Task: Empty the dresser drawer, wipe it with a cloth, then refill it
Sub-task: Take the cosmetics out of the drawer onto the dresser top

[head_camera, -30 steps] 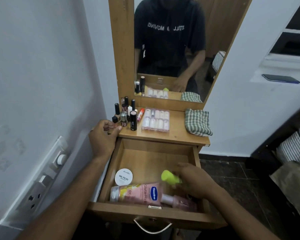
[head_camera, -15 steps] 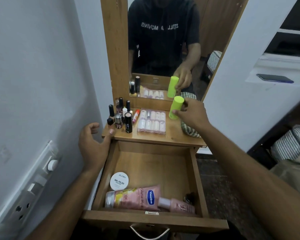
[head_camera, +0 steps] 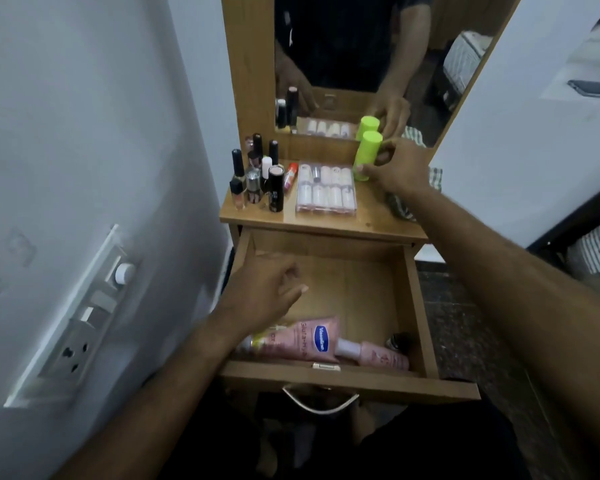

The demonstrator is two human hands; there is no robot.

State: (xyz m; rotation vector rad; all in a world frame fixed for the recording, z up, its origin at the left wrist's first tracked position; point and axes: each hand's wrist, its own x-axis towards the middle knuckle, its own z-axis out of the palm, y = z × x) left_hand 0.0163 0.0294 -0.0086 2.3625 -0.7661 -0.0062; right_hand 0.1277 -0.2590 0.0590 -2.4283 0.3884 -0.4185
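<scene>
Drawer (head_camera: 417,299) pulled wide open, and inside it a pink Vaseline tube (head_camera: 302,339) lies on its side along the front wall, a smaller pink bottle (head_camera: 378,355) just beside its cap end and a small dark item (head_camera: 397,341) tucked in the right front corner. Left hand (head_camera: 260,296) hangs over the drawer's left half, palm down, fingers loosely curled and pointing right, gripping nothing; the tube sits just below its wrist. Half a second ago that hand rested on the corner of the dresser top (head_camera: 371,220), and the white round jar seen then is now hidden under it. Up top, the right hand (head_camera: 392,168) reaches forward, thumb and fingers clamped on the green bottle (head_camera: 367,155), which stands upright with its base touching or nearly touching the wood; earlier it was held tilted in the air. Left of those fingers lies the clear case of small vials (head_camera: 326,188), further left the cluster of nail polish bottles (head_camera: 257,178). The checked cloth (head_camera: 400,206) peeks out under the right wrist.
</scene>
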